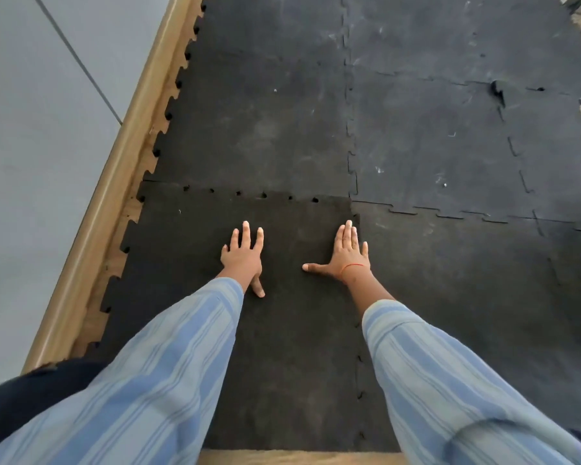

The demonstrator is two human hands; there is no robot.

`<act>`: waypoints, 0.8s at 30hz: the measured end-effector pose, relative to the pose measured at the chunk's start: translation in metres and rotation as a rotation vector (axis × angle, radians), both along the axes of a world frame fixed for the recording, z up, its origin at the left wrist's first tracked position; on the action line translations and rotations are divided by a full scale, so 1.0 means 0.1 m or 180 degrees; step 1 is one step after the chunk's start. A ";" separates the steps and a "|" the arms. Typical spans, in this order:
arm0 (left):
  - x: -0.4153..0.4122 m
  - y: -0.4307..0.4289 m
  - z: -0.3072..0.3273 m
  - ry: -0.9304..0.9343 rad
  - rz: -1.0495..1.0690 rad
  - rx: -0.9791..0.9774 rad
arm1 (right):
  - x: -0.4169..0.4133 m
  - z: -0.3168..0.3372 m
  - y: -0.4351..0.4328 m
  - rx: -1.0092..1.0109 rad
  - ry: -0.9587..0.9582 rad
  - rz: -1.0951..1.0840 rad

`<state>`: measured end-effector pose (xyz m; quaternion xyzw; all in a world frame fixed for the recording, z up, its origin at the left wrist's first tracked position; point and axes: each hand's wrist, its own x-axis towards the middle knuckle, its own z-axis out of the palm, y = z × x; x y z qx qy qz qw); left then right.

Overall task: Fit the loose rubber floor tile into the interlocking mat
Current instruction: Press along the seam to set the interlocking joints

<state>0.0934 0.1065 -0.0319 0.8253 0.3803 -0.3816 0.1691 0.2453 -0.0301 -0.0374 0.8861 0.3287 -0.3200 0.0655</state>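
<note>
While I look down through the head camera, my left hand (244, 256) and right hand (346, 255) both lie flat with fingers spread, palms down on the loose black rubber floor tile with jigsaw-toothed edges (282, 330), gripping nothing. That tile sits at the 6 o'clock part of the view, against the dark interlocking rubber mat (416, 112) that spreads from 12 to 3 o'clock. Along its far edge, small dark gaps show at several teeth, so I cannot tell whether that seam is fully seated. My striped light-blue sleeves (168, 364) hide much of the tile's near corners, and its right seam is partly covered by my forearm. At 9 o'clock, a pale wooden skirting strip (114, 196) runs beside a grey wall (31, 146).
</note>
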 end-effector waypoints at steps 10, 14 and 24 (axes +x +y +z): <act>0.08 0.09 -0.04 0.0020 -0.0116 0.0028 | 0.23 -0.15 -0.02 0.0262 0.0046 -0.0067; 0.22 0.18 -0.05 -0.0092 -0.0032 -0.0148 | 0.30 -0.14 0.03 0.0231 0.0084 -0.0053; 0.28 0.16 -0.28 -0.0795 -0.0002 0.0247 | 0.35 -0.28 0.39 0.0642 -0.0181 0.0221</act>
